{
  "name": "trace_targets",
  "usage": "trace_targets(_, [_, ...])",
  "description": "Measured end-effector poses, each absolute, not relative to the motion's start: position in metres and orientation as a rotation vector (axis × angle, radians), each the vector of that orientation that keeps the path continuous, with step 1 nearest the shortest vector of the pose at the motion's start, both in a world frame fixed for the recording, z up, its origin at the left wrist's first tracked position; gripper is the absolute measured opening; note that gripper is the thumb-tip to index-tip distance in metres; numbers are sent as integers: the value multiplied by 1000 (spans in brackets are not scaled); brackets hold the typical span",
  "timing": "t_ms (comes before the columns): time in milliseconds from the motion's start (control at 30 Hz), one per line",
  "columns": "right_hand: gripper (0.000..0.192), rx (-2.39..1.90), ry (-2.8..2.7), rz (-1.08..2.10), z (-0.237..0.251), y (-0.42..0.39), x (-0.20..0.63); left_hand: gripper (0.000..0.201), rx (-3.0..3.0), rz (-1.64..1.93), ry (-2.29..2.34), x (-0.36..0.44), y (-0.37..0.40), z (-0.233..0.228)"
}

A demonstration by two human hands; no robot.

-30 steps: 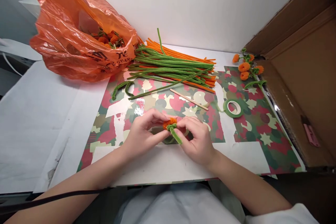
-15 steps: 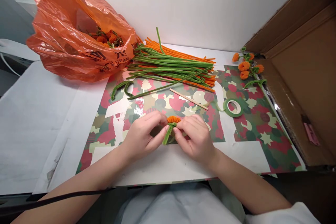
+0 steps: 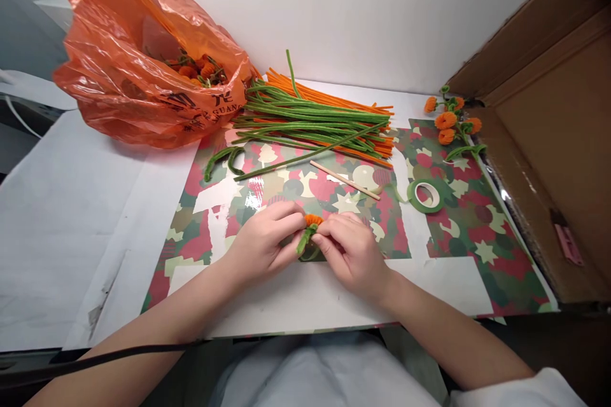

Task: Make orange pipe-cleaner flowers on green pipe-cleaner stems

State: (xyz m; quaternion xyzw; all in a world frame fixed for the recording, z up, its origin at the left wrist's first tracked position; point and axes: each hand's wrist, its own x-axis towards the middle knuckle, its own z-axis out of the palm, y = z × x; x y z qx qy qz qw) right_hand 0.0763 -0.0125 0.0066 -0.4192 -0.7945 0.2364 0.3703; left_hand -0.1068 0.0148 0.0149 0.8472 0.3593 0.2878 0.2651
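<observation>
My left hand (image 3: 265,243) and my right hand (image 3: 351,251) meet over the patterned paper mat (image 3: 458,235), both pinching a small pipe-cleaner flower (image 3: 310,229). Its orange fuzzy head peeks out between my fingertips and its green stem bends down and left between the hands. Most of the stem is hidden by my fingers. Beyond the hands lie a thin wooden stick (image 3: 344,180) and a roll of green tape (image 3: 426,195).
A pile of green and orange pipe cleaners (image 3: 319,121) lies at the back. An orange plastic bag (image 3: 128,57) holding finished flowers sits at the back left. A small bunch of orange flowers (image 3: 451,124) rests at the back right beside an open cardboard box (image 3: 548,140).
The green stem has swung from pointing down-right to down-left and looks shorter, and my fingertips have closed in tighter around the orange head.
</observation>
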Motion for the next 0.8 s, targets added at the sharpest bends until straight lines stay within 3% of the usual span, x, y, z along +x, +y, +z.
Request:
trace_targets(333, [16, -1184, -2014, 710, 10, -15, 76, 25, 2040, 860, 1048, -101, 8, 10])
trace_targets(500, [26, -1247, -2019, 716, 11, -15, 74, 26, 2134, 895, 1037, -97, 5, 10])
trace_targets(700, [31, -1231, -1473, 1449, 17, -15, 71, 28, 2235, 1031, 1022, -93, 0, 9])
trace_targets(800, [30, -1115, -1306, 1650, 18, -14, 71, 26, 2202, 1036, 1027, -92, -1, 8])
